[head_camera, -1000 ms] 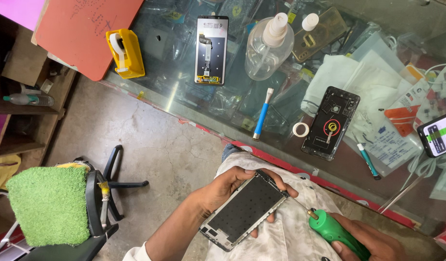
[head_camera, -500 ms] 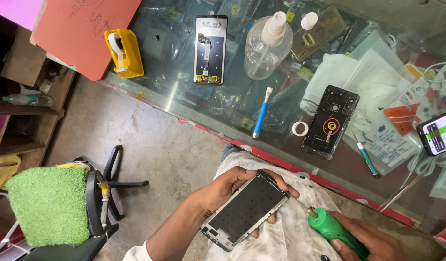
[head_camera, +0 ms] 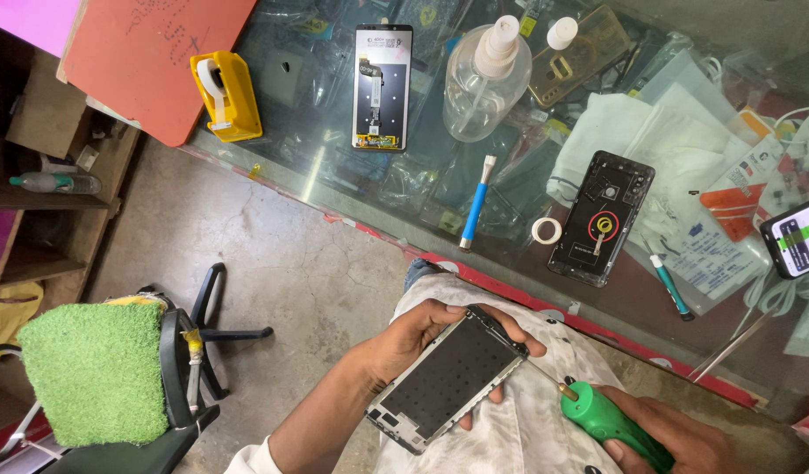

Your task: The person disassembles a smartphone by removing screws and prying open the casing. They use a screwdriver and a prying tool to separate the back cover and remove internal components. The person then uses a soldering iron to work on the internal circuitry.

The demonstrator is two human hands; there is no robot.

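Note:
My left hand [head_camera: 415, 335] grips a phone frame [head_camera: 447, 379] with a dark panel, held tilted over my lap. My right hand [head_camera: 681, 437] holds a green-handled screwdriver [head_camera: 608, 421]; its thin metal tip touches the frame's upper right edge. On the glass counter above lie an opened black phone back [head_camera: 602, 218] with a red ring inside, a display panel [head_camera: 383, 86] lying face down, and a blue-handled tool [head_camera: 474, 204].
The glass counter [head_camera: 334, 167] also carries a clear pump bottle [head_camera: 485, 81], a yellow tape dispenser [head_camera: 225, 95], a small tape roll [head_camera: 546, 230], white cloths, a lit phone [head_camera: 795, 237] and an orange board [head_camera: 150, 54]. A chair with green cushion [head_camera: 93, 369] stands at left.
The phone frame has shifted slightly right in my left hand, and the screwdriver tip has come up against its edge. The counter items have not moved.

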